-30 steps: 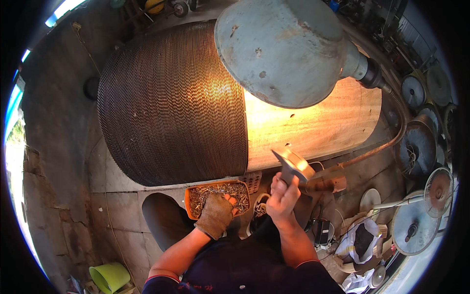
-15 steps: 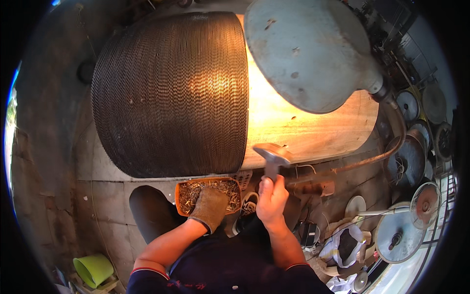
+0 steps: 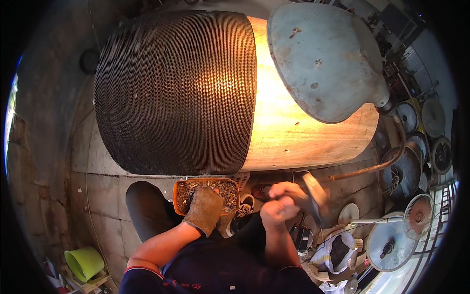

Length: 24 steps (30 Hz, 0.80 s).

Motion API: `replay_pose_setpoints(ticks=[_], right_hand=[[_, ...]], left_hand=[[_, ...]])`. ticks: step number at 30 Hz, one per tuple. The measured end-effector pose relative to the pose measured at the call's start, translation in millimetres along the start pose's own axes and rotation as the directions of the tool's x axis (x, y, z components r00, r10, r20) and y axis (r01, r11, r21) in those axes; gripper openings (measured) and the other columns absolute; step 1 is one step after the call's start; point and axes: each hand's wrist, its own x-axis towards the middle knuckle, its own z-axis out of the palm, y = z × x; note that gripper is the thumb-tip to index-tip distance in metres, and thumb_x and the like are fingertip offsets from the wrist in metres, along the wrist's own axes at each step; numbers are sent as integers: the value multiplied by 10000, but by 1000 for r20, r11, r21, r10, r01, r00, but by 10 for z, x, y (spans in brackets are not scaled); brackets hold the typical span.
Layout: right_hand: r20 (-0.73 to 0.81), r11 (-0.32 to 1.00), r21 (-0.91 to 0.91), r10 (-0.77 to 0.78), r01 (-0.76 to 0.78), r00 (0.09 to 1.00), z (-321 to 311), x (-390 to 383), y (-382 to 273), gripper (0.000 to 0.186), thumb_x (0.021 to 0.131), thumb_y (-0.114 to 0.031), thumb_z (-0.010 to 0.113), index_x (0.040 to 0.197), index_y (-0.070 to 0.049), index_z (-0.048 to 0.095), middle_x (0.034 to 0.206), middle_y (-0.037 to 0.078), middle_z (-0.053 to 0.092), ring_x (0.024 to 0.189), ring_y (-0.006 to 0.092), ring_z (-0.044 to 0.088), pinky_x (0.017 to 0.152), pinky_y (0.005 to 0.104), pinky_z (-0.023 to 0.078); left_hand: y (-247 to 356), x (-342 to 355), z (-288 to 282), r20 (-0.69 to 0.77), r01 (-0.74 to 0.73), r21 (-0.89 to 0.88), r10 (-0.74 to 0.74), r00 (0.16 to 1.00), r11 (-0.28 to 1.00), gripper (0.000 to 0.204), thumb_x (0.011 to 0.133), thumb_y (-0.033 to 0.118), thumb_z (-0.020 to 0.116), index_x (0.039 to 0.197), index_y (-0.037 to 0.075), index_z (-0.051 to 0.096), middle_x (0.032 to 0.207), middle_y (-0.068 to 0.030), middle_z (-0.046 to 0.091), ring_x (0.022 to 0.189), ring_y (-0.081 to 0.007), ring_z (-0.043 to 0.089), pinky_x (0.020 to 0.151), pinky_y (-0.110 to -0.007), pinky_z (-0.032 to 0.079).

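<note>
A brown work glove covers my left hand (image 3: 203, 208), which reaches into an orange box (image 3: 175, 198) of small metal nails (image 3: 226, 190). Its fingers are curled down at the nails, and whatever they pinch is hidden. My right hand (image 3: 280, 205), bare and blurred by motion, is closed round a hammer (image 3: 316, 193) tilted out to the right. Beyond both hands lies a big wooden drum (image 3: 298, 139). Tight rows of dark, ridged metal strip (image 3: 176, 98) cover its left part; bare wood shows on the right.
A large grey lamp shade (image 3: 325, 63) on a bent arm (image 3: 364, 169) overhangs the drum's right part, lighting the wood. Fan parts and discs (image 3: 389, 242) crowd the right side, near a white sack (image 3: 338, 252). A green bucket (image 3: 85, 264) stands at lower left.
My right hand has swung the hammer from upright over to the right and lower. My left hand has shifted slightly within the nail box. The view has shifted a little.
</note>
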Motion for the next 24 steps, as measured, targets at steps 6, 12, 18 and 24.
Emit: replay_pose_setpoints(ticks=[6,12,18,24], right_hand=[[149,862,-341,443,-374,884,-53,-236,-68,250,1098,-243,530,1065,2,563,781,33,611,635,122,569,567,264,464],[257,767,-602,-77,222,963,-27,29,-5,120,1026,-120,595,1007,-3,578,835,184,650,662,374,631,559,436,494],[135,891,-423,239,-162,962,-46,-235,-129,210,1077,-173,529,1044,31,564,752,66,580,622,151,548,566,321,461],[194,781,-583,404,-226,894,113,-138,179,189,996,-89,646,1134,34,606,828,262,633,718,416,687,653,474,545]], left_hand=[[-74,15,-83,-384,-184,-418,11,923,890,229,797,114,683,1021,99,721,983,-105,681,891,-321,656,796,-462,494],[-598,449,-771,-912,-337,-96,53,406,937,490,717,73,709,1204,33,672,1117,-115,596,989,-328,626,864,-521,512],[-1167,1026,-1123,-975,-84,47,64,214,995,451,707,18,747,1157,31,709,1132,-103,592,1014,-310,612,923,-491,518],[-1125,1021,-1109,-972,-58,47,59,229,997,430,703,9,762,1131,29,722,1154,-109,589,1100,-336,580,965,-515,511]])
